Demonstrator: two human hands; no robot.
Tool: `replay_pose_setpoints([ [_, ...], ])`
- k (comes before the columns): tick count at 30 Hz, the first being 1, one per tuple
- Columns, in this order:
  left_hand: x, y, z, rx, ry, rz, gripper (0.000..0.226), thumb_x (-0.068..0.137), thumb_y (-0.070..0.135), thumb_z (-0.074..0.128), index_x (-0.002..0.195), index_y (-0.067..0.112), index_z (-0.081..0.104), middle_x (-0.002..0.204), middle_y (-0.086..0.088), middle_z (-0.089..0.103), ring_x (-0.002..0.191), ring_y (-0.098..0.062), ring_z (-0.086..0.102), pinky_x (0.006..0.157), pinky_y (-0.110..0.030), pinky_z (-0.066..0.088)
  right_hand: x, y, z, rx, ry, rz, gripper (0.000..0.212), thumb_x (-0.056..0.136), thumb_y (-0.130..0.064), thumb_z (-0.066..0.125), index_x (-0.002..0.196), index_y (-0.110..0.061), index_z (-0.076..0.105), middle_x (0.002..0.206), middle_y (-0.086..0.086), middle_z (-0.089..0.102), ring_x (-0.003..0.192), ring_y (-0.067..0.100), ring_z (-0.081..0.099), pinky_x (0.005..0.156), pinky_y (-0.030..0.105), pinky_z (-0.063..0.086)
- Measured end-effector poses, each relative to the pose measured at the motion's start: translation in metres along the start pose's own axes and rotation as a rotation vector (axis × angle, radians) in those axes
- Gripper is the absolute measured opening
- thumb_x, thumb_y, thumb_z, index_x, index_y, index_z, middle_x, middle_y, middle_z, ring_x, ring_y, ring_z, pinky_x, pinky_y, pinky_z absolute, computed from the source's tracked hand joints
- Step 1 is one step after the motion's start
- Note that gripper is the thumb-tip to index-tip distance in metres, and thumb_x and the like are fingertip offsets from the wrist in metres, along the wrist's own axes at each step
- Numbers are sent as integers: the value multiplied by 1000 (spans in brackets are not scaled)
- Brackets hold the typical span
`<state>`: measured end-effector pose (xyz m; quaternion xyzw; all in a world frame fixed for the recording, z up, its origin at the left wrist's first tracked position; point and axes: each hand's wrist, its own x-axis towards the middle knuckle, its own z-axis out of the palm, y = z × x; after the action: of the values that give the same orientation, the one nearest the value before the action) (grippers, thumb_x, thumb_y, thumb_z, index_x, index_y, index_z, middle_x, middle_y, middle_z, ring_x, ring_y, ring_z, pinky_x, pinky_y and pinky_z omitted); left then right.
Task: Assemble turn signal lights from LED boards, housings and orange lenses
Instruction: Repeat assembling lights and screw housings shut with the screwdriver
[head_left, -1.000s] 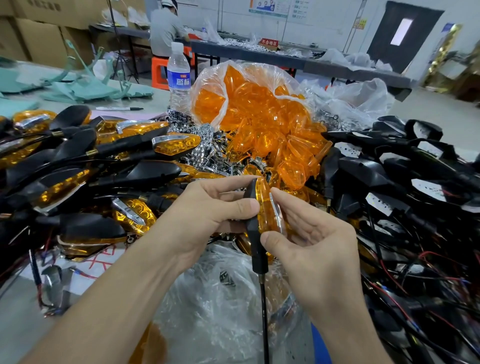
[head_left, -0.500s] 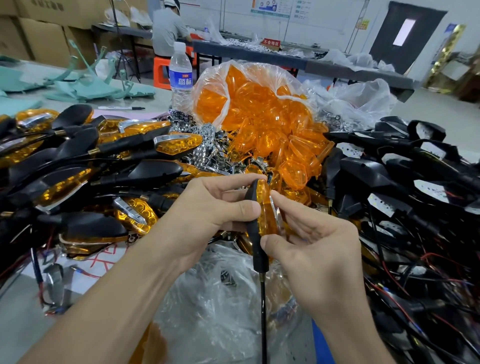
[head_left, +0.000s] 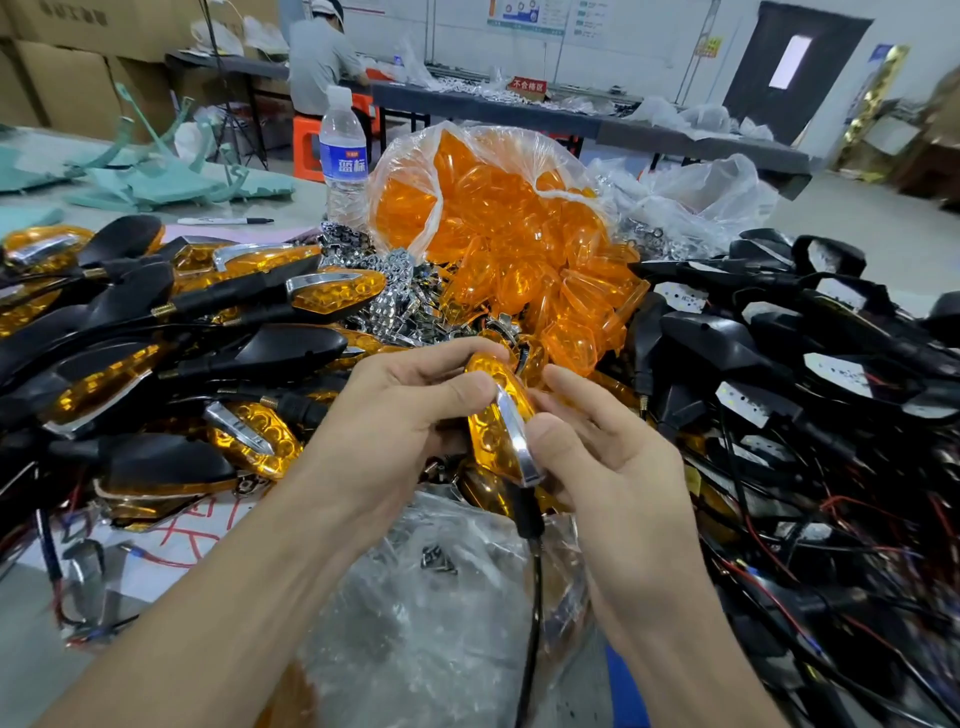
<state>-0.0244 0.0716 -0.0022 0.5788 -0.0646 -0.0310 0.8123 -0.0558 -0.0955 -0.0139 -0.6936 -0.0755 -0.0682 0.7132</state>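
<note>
Both hands hold one turn signal light over the middle of the table, its orange lens and chrome strip facing up and its black stem and wire hanging down. My left hand grips its left side, thumb across the lens. My right hand pinches the chrome strip from the right. A clear bag of loose orange lenses stands behind. Black housings with white LED boards are heaped at the right. Finished lights are piled at the left.
A pile of chrome reflectors lies beside the lens bag. A water bottle and a pen sit behind. Crumpled clear plastic bags lie below my hands. A seated person works at the far bench.
The light has turned in my hands: before I saw it edge-on with the black housing toward me, now the orange lens face and chrome strip show.
</note>
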Motion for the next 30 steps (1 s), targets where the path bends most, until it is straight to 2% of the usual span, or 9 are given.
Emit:
replay_pose_setpoints([
  [2, 0, 2, -1, -60, -73, -8, 22, 83, 12, 69, 103, 9, 78, 97, -14, 76, 80, -24, 72, 64, -32, 60, 1, 0, -1, 53, -51, 89, 53, 75, -46, 79, 126, -38, 68, 113, -19, 77, 108, 6, 73, 89, 30, 61],
  [4, -1, 3, -3, -95, -146, 6, 21, 89, 7, 68, 108, 7, 75, 105, -17, 75, 89, -28, 72, 69, -36, 61, -2, 0, 3, 84, -117, 117, 52, 78, -47, 83, 127, -33, 71, 112, -5, 79, 104, 21, 76, 90, 42, 62],
  [8, -1, 3, -7, -161, -207, 29, 27, 87, 10, 61, 109, 8, 75, 109, -18, 73, 95, -30, 72, 75, -38, 62, -7, -4, 7, 58, -77, 37, 51, 82, -48, 77, 131, -38, 71, 97, 5, 80, 79, 33, 75, 63, 26, 58],
  [11, -1, 3, -7, -165, -222, 28, 29, 86, 12, 63, 112, 4, 73, 111, -21, 72, 94, -31, 72, 74, -38, 61, -8, -3, 7, 80, -46, 16, 46, 81, -46, 78, 126, -41, 73, 92, 9, 79, 66, 33, 67, 58, 28, 57],
  [14, -1, 3, -7, -186, -235, 25, 32, 82, 16, 68, 112, 5, 74, 111, -20, 72, 92, -30, 72, 72, -39, 61, -8, -2, 8, 114, -38, 6, 40, 80, -43, 79, 120, -45, 75, 90, 18, 76, 63, 28, 61, 56, 27, 54],
  [19, 1, -1, -5, -178, -210, 39, 28, 84, 16, 67, 109, 11, 78, 118, -16, 74, 104, -28, 72, 76, -36, 61, -6, 0, 4, 81, -25, -5, 39, 79, -39, 81, 117, -50, 75, 93, 3, 81, 70, 16, 67, 63, 29, 57],
  [23, 1, 2, -6, 22, -168, 104, 29, 83, 21, 69, 109, 18, 82, 119, -12, 76, 102, -25, 73, 84, -28, 58, -5, 3, -2, -39, 44, -71, 39, 75, -34, 83, 113, -39, 78, 102, -12, 81, 99, 10, 77, 89, 41, 61],
  [26, 0, 3, -7, 25, -190, 77, 37, 81, 23, 74, 116, 9, 78, 114, -17, 76, 93, -25, 75, 78, -28, 60, -7, 6, -2, -87, 80, -138, 36, 72, -35, 85, 104, -49, 76, 104, -21, 79, 102, 2, 75, 89, 33, 62],
  [30, 0, 5, -12, 17, -209, 81, 47, 69, 35, 91, 109, 12, 81, 105, -17, 78, 93, -24, 76, 79, -30, 60, -9, 4, 1, -169, 21, -221, 43, 81, -31, 83, 105, -65, 71, 105, -30, 75, 104, -4, 72, 89, 24, 60],
])
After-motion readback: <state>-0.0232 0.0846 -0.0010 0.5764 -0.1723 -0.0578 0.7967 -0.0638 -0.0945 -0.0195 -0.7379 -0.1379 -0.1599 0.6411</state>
